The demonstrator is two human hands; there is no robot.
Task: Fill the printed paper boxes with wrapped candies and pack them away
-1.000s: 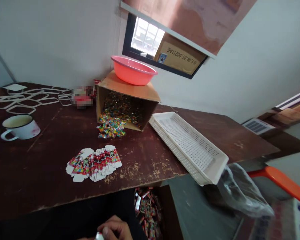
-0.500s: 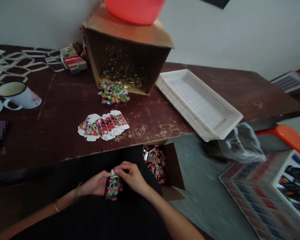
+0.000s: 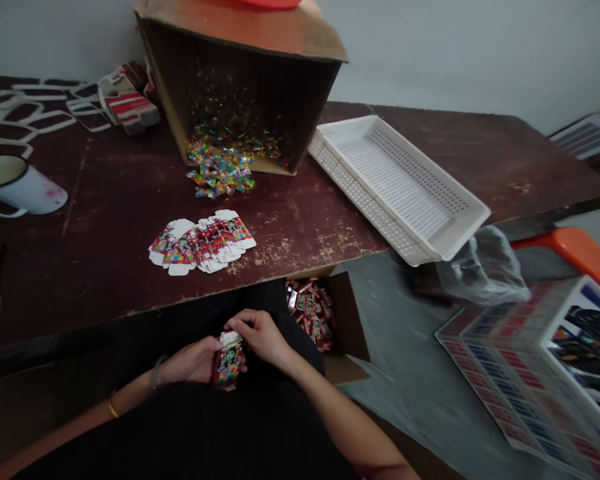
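Over my lap, my left hand [image 3: 196, 361] grips a small printed candy box [image 3: 229, 364], red with a green figure and bright dots, its fingers wrapped around the sides. At the box's upper end, where white card shows, my right hand [image 3: 261, 337] pinches a flap between thumb and fingertips. What lies inside the box is hidden. On the table ahead, flat unfolded candy boxes [image 3: 203, 241] lie in an overlapping fan. Behind them, wrapped candies [image 3: 221, 175] spill from a cardboard box [image 3: 163, 93] lying on its side.
A white plastic basket [image 3: 405, 187] overhangs the table's right edge. Below the table, an open carton [image 3: 351, 313] holds filled small boxes [image 3: 313, 313]. An enamel mug [image 3: 25, 187] stands at left. On the right are an orange stool [image 3: 580, 250] and a striped bin [image 3: 510, 367].
The view has tilted slightly downward. More of the small box's white top flap shows between my hands. Both hands keep hold of the box.
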